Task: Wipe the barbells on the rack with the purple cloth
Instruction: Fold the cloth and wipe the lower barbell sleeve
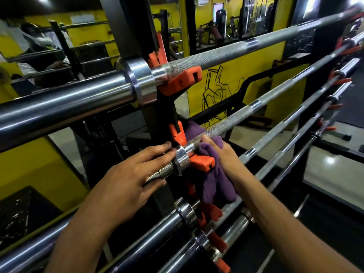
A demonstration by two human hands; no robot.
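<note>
Glossy chrome barbell sleeve point(65, 103), rough knurled steel shaft point(197, 62), soft purple cloth point(214, 174), matt orange plastic hooks point(183, 81)

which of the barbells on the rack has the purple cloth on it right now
The second barbell from the top: the right hand presses the purple cloth onto it while the left hand grips its sleeve. The others are untouched.

Far behind, yellow wall point(232, 62) bearing a black line drawing point(217, 89). Further back, gym machines point(220, 24) in a room beyond a doorway. At far left, mirror point(49, 42) with reflections. Glossy floor point(332, 166) at right.
</note>
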